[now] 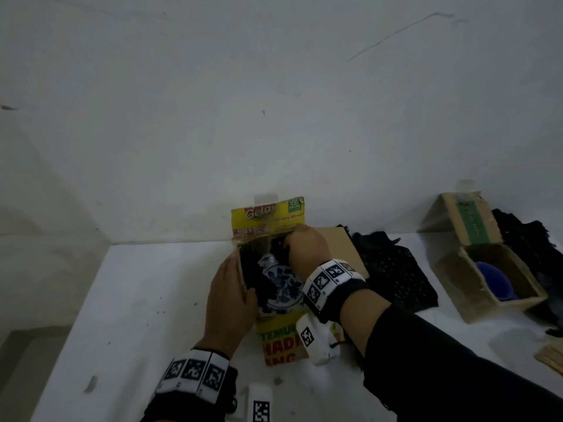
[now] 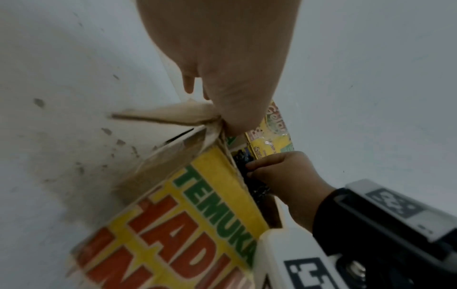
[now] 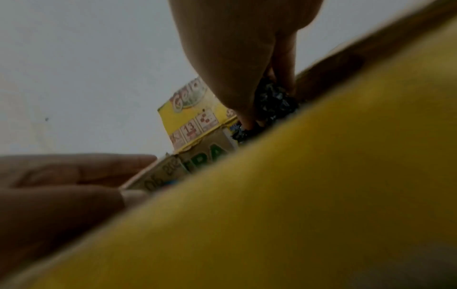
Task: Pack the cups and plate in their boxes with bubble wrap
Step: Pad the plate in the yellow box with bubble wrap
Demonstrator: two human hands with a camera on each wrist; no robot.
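Note:
An open yellow cardboard box [image 1: 277, 342] stands on the white table [image 1: 137, 300] near the wall. Inside lies a blue-and-white patterned plate [image 1: 280, 284] on black bubble wrap [image 1: 250, 269]. My left hand [image 1: 240, 281] grips the box's left wall, fingers outside and thumb over the rim. My right hand [image 1: 288, 243] reaches into the far right corner of the box. In the right wrist view its fingers [image 3: 247, 109] pinch a bunch of the black bubble wrap [image 3: 274, 103]. The left wrist view shows the box front [image 2: 185, 215] and the right hand [image 2: 279, 176] at the wrap.
A loose sheet of black bubble wrap [image 1: 396, 269] lies right of the yellow box. Further right stands an open brown box [image 1: 475, 296] with a blue cup [image 1: 493, 281] inside. Wooden sticks [image 1: 551, 357] lie at the right edge. The wall [image 1: 274, 117] is directly behind.

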